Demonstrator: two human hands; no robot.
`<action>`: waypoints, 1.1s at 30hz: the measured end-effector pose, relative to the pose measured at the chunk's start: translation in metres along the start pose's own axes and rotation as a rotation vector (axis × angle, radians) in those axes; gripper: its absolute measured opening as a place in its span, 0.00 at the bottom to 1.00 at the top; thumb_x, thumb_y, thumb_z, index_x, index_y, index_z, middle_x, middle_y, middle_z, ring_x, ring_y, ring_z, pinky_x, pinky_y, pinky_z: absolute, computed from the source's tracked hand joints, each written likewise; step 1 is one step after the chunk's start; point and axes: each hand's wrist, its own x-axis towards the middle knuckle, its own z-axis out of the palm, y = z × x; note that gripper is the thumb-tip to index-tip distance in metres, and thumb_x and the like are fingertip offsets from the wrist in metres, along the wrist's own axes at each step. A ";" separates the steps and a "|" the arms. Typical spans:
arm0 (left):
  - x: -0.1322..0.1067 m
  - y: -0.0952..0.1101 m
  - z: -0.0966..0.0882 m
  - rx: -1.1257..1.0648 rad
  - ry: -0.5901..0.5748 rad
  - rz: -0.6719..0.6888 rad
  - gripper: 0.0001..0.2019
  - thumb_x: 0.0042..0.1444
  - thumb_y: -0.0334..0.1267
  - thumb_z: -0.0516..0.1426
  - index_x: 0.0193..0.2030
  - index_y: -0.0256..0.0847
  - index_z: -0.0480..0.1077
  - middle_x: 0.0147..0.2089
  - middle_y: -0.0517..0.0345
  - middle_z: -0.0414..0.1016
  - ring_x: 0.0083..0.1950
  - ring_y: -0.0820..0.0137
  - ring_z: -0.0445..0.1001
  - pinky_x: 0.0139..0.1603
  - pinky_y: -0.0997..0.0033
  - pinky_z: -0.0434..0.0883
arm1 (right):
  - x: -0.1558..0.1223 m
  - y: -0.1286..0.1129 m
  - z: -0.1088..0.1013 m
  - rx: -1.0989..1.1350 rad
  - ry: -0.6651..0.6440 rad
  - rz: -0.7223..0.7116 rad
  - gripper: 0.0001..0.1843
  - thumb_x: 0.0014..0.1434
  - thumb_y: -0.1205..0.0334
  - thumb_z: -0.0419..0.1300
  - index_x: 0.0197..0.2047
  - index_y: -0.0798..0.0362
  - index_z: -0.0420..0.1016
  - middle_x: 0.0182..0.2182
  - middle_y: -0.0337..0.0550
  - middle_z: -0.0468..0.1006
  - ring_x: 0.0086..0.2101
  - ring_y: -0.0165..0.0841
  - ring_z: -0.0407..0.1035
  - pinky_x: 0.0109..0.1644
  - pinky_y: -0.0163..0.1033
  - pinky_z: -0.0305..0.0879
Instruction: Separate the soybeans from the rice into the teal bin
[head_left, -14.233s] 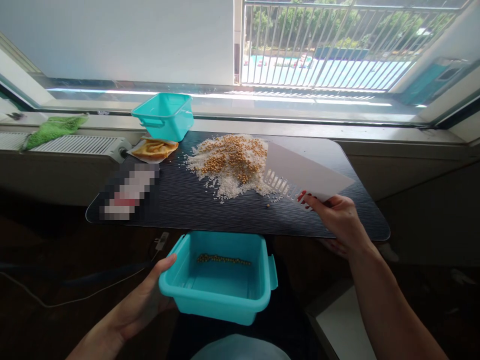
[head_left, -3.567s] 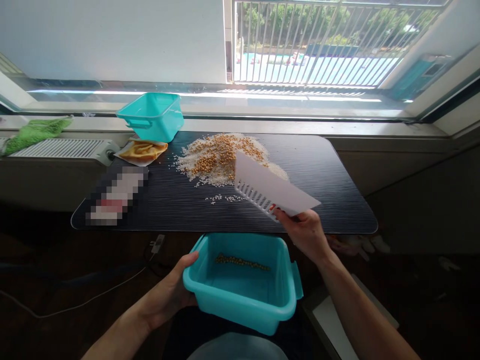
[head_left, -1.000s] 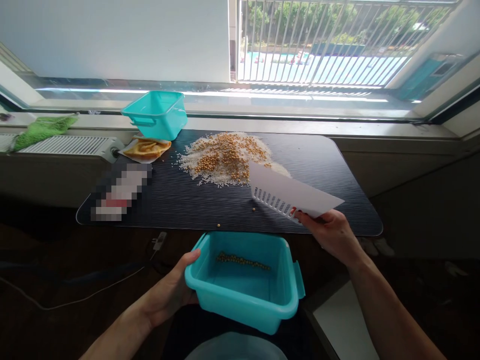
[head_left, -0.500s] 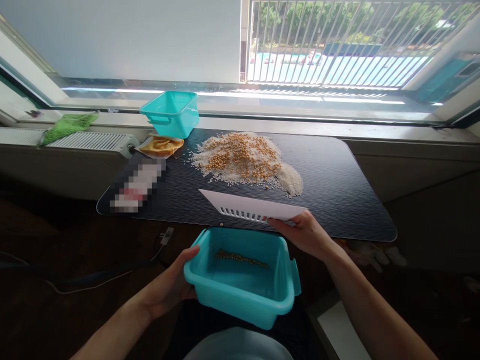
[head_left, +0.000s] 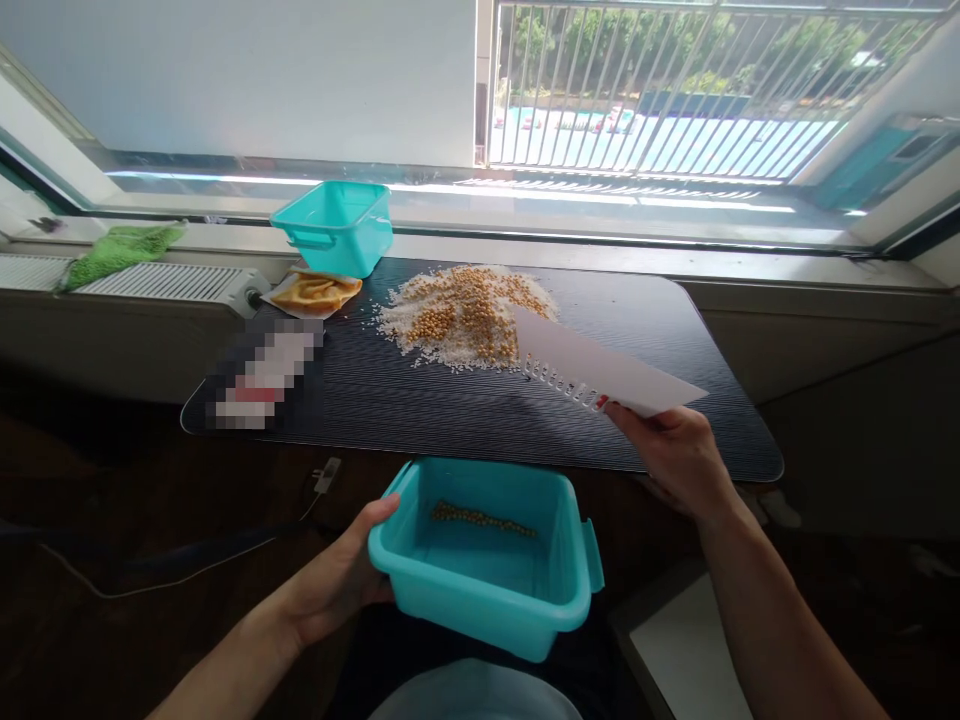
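Observation:
My left hand [head_left: 349,565] grips the left rim of a turquoise plastic basin [head_left: 480,605], held below the table's front edge. A line of soybeans [head_left: 480,517] lies on the basin's floor. In my right hand [head_left: 667,445] is a white card [head_left: 607,360] with a row of slots along its lower edge. Its far end reaches the right side of a heap of white rice and soybeans [head_left: 465,315] on the black table [head_left: 420,410]. The card hides part of that heap.
A second turquoise basin [head_left: 337,230] stands at the table's back left, beside a folded yellow-orange cloth [head_left: 315,292]. A blurred-out item [head_left: 262,375] lies at the left. A green cloth [head_left: 124,250] drapes over the radiator [head_left: 172,285]. A light-coloured rounded thing [head_left: 476,690] shows at the bottom.
My right hand has moved the slotted card right and away from me, from above the basin to the heap's right side. The left hand and basin have stayed nearly still.

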 end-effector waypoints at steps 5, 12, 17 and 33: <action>0.002 -0.002 -0.004 -0.003 0.002 0.014 0.35 0.57 0.58 0.51 0.67 0.42 0.55 0.59 0.44 0.72 0.58 0.51 0.70 0.52 0.54 0.69 | 0.002 0.007 -0.003 -0.021 0.022 -0.007 0.15 0.50 0.51 0.66 0.34 0.54 0.83 0.32 0.43 0.84 0.36 0.44 0.78 0.39 0.43 0.74; 0.003 -0.001 -0.004 -0.001 0.002 0.007 0.35 0.57 0.57 0.51 0.68 0.42 0.53 0.60 0.44 0.71 0.59 0.50 0.68 0.52 0.53 0.69 | -0.005 0.006 -0.013 0.047 -0.041 0.044 0.13 0.47 0.52 0.68 0.33 0.51 0.83 0.32 0.42 0.84 0.36 0.45 0.78 0.40 0.44 0.75; 0.003 -0.001 -0.003 -0.011 -0.001 0.005 0.35 0.57 0.57 0.52 0.68 0.42 0.53 0.60 0.45 0.71 0.61 0.50 0.67 0.52 0.54 0.69 | -0.002 0.007 -0.007 0.109 -0.079 0.039 0.16 0.47 0.50 0.68 0.34 0.52 0.83 0.34 0.43 0.84 0.38 0.46 0.78 0.46 0.49 0.74; -0.009 -0.005 -0.008 -0.027 0.011 0.043 0.38 0.55 0.61 0.52 0.66 0.39 0.58 0.55 0.44 0.76 0.55 0.50 0.72 0.54 0.53 0.68 | -0.016 -0.018 0.005 0.127 -0.466 -0.127 0.11 0.54 0.55 0.63 0.37 0.50 0.83 0.34 0.40 0.84 0.35 0.41 0.78 0.42 0.44 0.76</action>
